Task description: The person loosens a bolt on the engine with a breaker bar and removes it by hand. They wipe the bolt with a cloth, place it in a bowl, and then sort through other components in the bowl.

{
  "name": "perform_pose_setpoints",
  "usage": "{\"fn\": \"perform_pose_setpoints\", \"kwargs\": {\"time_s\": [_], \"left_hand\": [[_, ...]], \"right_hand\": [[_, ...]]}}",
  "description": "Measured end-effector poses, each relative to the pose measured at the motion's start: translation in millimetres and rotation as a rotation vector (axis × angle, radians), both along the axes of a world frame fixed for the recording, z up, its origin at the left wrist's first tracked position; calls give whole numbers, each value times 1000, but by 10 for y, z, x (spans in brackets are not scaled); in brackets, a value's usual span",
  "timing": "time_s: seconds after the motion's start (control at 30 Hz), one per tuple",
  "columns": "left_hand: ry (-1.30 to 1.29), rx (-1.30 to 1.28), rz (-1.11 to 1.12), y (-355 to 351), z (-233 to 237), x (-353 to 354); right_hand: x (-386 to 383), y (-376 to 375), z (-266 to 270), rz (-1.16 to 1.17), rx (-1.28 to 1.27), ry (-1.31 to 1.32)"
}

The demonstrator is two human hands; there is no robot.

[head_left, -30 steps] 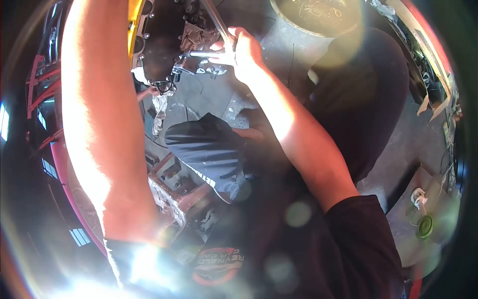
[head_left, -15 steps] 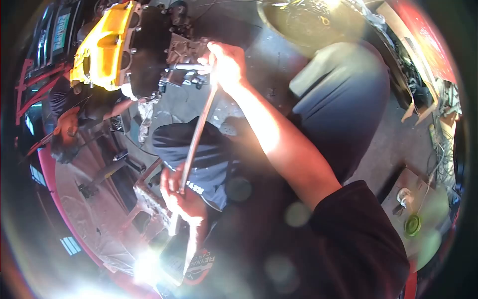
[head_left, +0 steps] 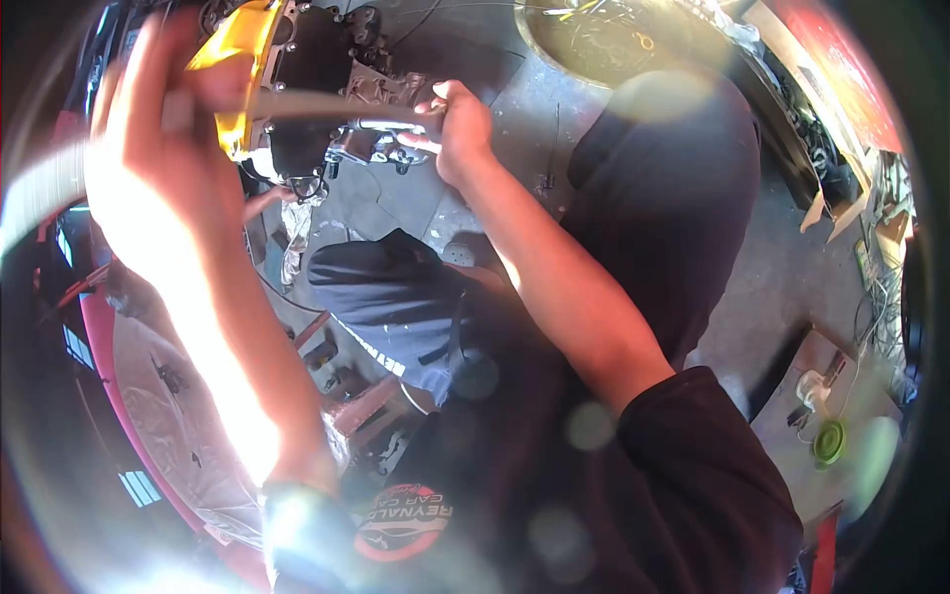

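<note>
My left hand (head_left: pixel 163 168), large, bright and motion-blurred, is at the upper left around the far end of a long metal bar (head_left: pixel 307 105). The bar lies nearly level across the front of an engine with a yellow cover (head_left: pixel 242 45) and a black part (head_left: pixel 302 129). At the bar's other end, my right hand (head_left: pixel 463 129) holds its head, its fingers partly spread around it. A shiny metal rod (head_left: pixel 388 126) runs from there toward the engine's metal housing (head_left: pixel 381 87).
A round pan of liquid (head_left: pixel 614 40) with small items sits at the top. Another person's forearm (head_left: pixel 265 202) shows below the engine. On the right are cardboard (head_left: pixel 841 168), wires, and a board (head_left: pixel 807 396) with a green round object (head_left: pixel 829 442).
My left hand has swung up and left from the lower middle, turning the bar from steep to nearly level. My right hand stays near the engine. The other person is now mostly hidden.
</note>
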State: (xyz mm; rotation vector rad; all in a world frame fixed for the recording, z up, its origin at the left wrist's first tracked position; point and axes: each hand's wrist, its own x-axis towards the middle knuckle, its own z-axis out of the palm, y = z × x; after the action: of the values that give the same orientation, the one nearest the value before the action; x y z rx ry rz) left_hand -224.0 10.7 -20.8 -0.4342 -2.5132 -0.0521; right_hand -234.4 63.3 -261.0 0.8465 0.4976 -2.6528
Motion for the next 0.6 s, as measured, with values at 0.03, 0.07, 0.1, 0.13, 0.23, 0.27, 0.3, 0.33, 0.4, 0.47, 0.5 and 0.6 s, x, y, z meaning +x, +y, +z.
{"fn": "perform_pose_setpoints", "kwargs": {"time_s": [0.03,0.07,0.1,0.13,0.23,0.27,0.3,0.33,0.4,0.47,0.5,0.6], "left_hand": [[-137,460,-24,6,-64,380],[-171,952,-64,12,-130,761],[-151,1043,-190,-106,-332,1127],[-102,997,-40,-232,-564,1493],[-139,1096,288,-363,-1339,2454],[-91,1234,428,-166,-1391,2467],[-35,1259,398,-129,-1348,2390],[13,1287,363,-97,-1282,2268],[-7,1187,163,-34,-848,1826],[-87,1048,-170,47,-472,1335],[-332,1078,-446,-36,-308,1162],[-471,1196,-567,-21,-167,852]], "right_hand": [[-13,-36,-135,5,10,73],[-32,-39,-219,9,24,148],[-41,95,-80,60,39,207],[-77,119,-124,74,67,300],[-127,103,-200,105,94,508],[-113,72,-186,109,81,479],[-107,74,-182,103,73,450],[-107,104,-199,90,72,416],[-94,111,-182,65,85,403],[-89,87,-107,61,41,260],[-107,79,-76,57,11,243],[-174,76,-108,-1,-55,196]]}}
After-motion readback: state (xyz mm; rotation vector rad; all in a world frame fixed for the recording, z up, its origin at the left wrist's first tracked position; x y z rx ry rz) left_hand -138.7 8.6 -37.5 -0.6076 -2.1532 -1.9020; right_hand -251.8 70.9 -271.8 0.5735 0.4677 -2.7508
